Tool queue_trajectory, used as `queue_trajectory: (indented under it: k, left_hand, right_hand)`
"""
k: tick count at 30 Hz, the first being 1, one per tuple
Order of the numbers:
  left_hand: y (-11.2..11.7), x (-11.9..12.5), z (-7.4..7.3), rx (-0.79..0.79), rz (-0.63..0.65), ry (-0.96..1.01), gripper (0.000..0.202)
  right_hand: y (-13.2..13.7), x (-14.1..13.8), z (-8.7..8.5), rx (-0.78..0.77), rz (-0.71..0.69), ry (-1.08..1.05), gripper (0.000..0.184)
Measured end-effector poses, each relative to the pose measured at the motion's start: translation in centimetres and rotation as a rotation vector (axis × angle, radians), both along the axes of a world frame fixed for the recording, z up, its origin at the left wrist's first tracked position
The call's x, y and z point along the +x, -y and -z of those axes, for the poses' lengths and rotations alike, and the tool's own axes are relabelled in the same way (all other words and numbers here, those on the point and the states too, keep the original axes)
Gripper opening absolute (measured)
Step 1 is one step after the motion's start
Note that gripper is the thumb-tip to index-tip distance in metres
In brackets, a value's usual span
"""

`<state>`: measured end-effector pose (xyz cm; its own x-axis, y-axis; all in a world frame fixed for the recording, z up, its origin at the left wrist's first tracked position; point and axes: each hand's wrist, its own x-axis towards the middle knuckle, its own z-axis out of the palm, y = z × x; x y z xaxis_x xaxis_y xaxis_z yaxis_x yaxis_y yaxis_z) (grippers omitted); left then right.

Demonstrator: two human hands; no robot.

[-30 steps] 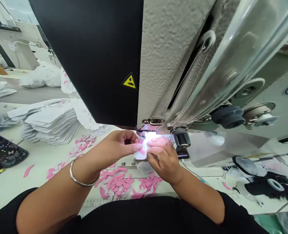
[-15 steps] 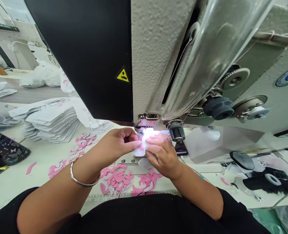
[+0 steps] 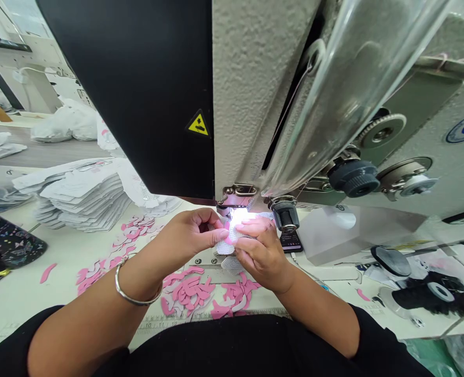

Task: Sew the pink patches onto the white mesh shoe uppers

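Observation:
A white mesh fabric piece with a small pink patch lies under the lit needle area of the sewing machine. My left hand pinches the pink patch at the fabric's left side between thumb and forefinger. From the right, my right hand grips the same fabric, its fingers bent over the edge. The needle tip is lost in the lamp's glare. Just in front of the hands, loose pink curved pieces are heaped on the table.
Stacked white fabric panels stand at the left, near a dark patterned cup. A phone lies behind my right hand. Farther right are a black thread spool and a round dark-lidded object. A ruler strip runs along the front edge.
Both hands stay at the needle area with the fabric, shifting only very slightly. The camera view has moved a little; the piles look the same.

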<state>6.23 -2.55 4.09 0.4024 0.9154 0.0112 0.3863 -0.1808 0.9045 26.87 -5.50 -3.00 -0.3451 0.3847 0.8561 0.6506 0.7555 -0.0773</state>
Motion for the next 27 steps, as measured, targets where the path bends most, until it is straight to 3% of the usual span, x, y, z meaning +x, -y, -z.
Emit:
queue_trajectory:
  k: [8,20,27]
  left_hand:
    - [-0.1,0.0,0.0,-0.006,0.005,0.018,0.019]
    - [0.0,0.0,0.0,0.02,0.017,0.001,0.019]
    - [0.0,0.3,0.9,-0.124,0.01,0.169,0.021]
  right_hand:
    - [0.1,-0.4,-0.3,0.013,0.043,-0.033,0.026]
    - [0.1,0.2,0.2,-0.018,-0.022,0.015,0.039]
    - [0.3,0.0,-0.9,-0.005,-0.051,0.011,0.033]
